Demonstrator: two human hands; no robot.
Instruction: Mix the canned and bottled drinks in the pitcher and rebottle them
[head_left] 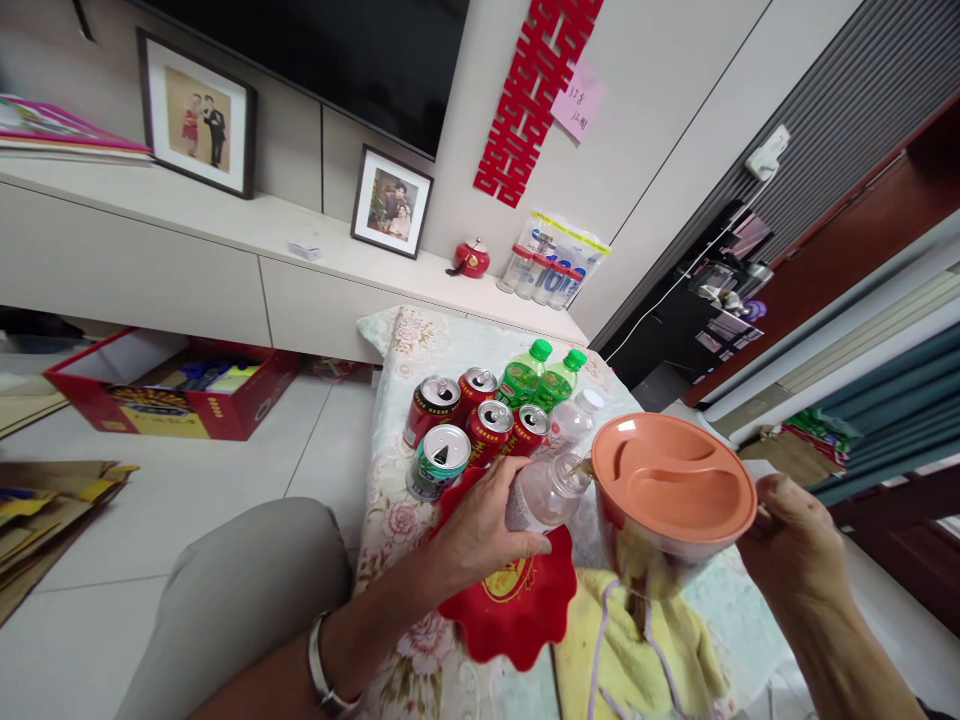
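My left hand [480, 530] is closed around a clear plastic bottle [544, 492] that leans toward the right over a red scalloped tray [517, 610]. My right hand [795, 545] grips the handle of a clear pitcher with an orange lid [671, 485], tilted so its spout meets the bottle's mouth. Yellowish liquid shows in the pitcher's bottom. Behind the bottle stand several red cans [487, 425], a green can [439, 460], two green-capped bottles [540, 375] and another clear bottle [577, 415].
All this sits on a small table with a floral cloth [390, 520]; a yellow towel [630, 640] lies near me. My knee [247, 580] is at the left. A red box [172, 390] sits on the floor under a low cabinet with photo frames.
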